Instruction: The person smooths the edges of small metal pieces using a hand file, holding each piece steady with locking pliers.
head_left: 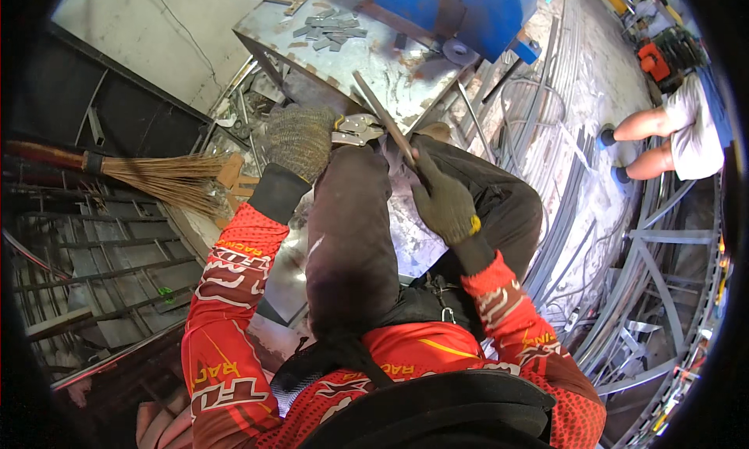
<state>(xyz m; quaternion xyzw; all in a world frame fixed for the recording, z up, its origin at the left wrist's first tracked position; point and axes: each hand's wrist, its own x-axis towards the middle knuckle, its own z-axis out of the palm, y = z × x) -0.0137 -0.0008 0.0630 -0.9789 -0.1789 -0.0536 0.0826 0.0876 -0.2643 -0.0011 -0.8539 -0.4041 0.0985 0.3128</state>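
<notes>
My left hand (300, 142), in a grey-brown knit glove, is closed around the handles of locking pliers (356, 129) above my left knee. Their jaws point right, toward a long, narrow, grey-brown metal bar (380, 108). My right hand (445, 205), gloved as well, grips the bar's lower end above my right thigh. The bar slants up and left to the front edge of a metal-topped table (343, 68). It crosses close to the plier jaws; whether they touch, and what the jaws hold, I cannot tell.
Several small flat metal pieces (331, 29) lie on the table, beside a blue machine (488, 16) and a grey disc (460, 53). A straw broom (160, 173) and metal grating (101, 269) are at left. Long metal rods (558, 168) cover the right floor, where another person (675, 129) stands.
</notes>
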